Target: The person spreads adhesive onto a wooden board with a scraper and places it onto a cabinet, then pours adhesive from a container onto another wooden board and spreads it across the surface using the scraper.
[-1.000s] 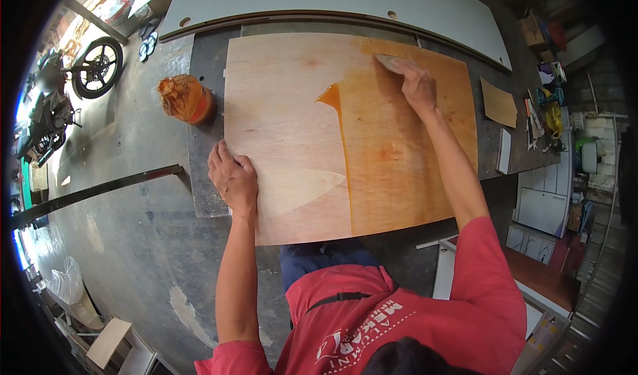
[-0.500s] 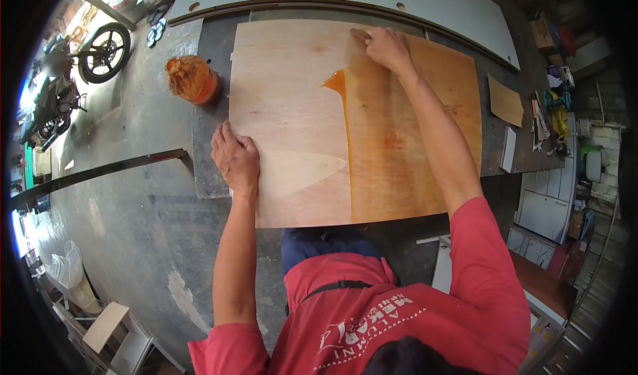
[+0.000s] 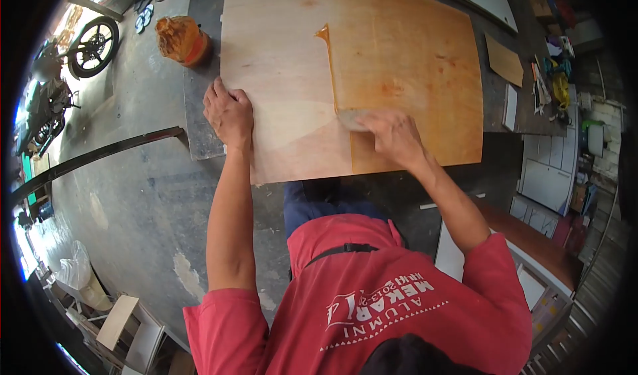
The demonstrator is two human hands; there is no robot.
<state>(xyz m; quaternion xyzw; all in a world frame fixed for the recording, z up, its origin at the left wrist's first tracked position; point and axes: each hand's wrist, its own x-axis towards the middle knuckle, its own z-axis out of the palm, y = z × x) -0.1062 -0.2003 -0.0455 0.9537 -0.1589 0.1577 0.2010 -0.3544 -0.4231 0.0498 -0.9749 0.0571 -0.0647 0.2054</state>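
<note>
Right hand (image 3: 393, 137) is gripping a flat scraper (image 3: 350, 120) near frame centre, closer than left hand (image 3: 229, 114) (resting on the board (image 3: 276, 66), left of centre, grip unclear) to the amber bead (image 3: 330, 66) running lengthwise toward upper centre.

Board (image 3: 279, 63) on workbench (image 3: 201, 139); jar (image 3: 189, 43) left of board, sheet (image 3: 504, 59) right.

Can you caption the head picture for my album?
Left hand on a plywood sheet, right hand holding a flat spreader at a glossy orange streak.
</note>
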